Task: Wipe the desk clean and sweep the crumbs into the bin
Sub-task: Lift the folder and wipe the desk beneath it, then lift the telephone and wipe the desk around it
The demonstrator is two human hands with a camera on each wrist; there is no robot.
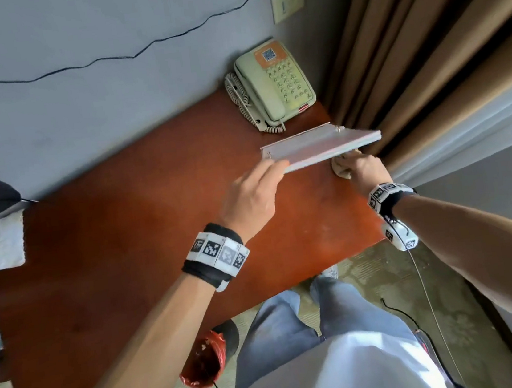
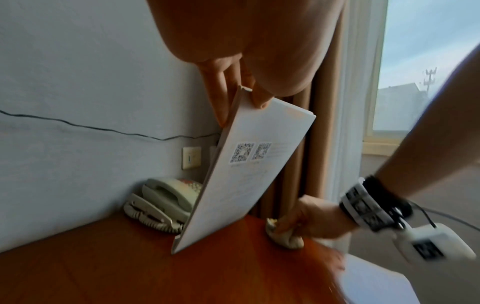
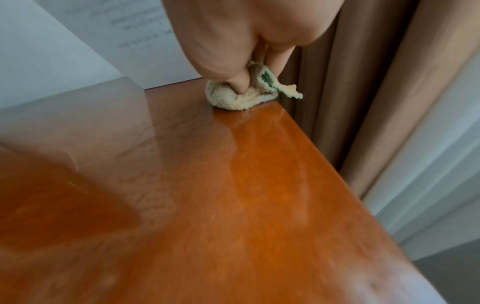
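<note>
1. At far-right corner of desk point(image 1: 130, 228): right hand point(image 1: 365, 170) bunches a cream cloth point(image 3: 241, 98) w/ green edging; fingers curled tight round it, pressing it on the wood right by the desk's right edge.
2. Cloth sits just beside the brown curtain point(image 1: 417, 45), near the desk's far edge; touching the desk surface.
3. Left hand point(image 1: 249, 201) holds a white acrylic sign stand point(image 1: 320, 147) lifted off the desk, tilted, above and just left of the cloth. Thumb on the printed face, fingers behind — pinching its edge (left wrist view).
4. Sign stand face shows 2 QR codes point(image 2: 250, 152) + small text, unreadable.
5. Corded phone point(image 1: 273, 85), pale green, sits at far desk edge vs. the wall, left of the curtain, handset on cradle.
6. Bin point(image 1: 204, 364) w/ red bag liner stands on floor at near side of desk, below the left forearm; bits of debris inside.
7. White paper/tissue point(image 1: 2, 241) lies at far-left end of desk.
8. Crumbs on desk: can't tell, surface blurred.
9. Both wrists carry marker bands.
</note>
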